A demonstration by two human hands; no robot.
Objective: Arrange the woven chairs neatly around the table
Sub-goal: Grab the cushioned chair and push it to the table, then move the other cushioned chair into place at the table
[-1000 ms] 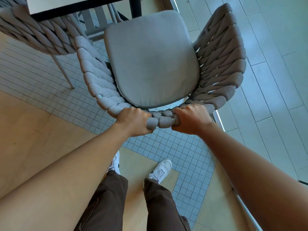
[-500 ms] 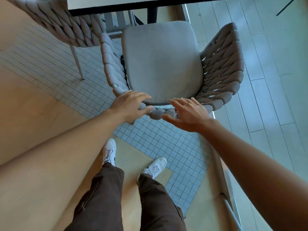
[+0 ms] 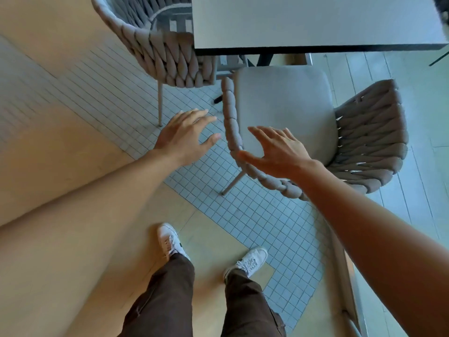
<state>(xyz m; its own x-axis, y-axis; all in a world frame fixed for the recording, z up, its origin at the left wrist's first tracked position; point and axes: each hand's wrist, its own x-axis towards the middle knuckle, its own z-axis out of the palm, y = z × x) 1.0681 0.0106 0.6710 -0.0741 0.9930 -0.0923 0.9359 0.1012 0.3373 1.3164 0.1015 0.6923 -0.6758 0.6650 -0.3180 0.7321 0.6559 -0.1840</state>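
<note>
Both hands now off chair backrest, was gripped w/ both 1 s ago. Left hand (image 3: pixel 187 137) open, fingers spread, empty, hovering over tiled floor just left of woven chair (image 3: pixel 369 139). Right hand (image 3: pixel 279 149) open, empty, above backrest rim. Chair seat front tucked at table (image 3: pixel 315 20) edge, angled slightly. Second chair (image 3: pixel 170 57) upper left. Best next: check alignment, square up if crooked, push evenly w/ both hands.

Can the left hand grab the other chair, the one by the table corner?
Probably yes. The left hand is open, and only bare floor lies between it and that chair, though it might need a small step.
</note>
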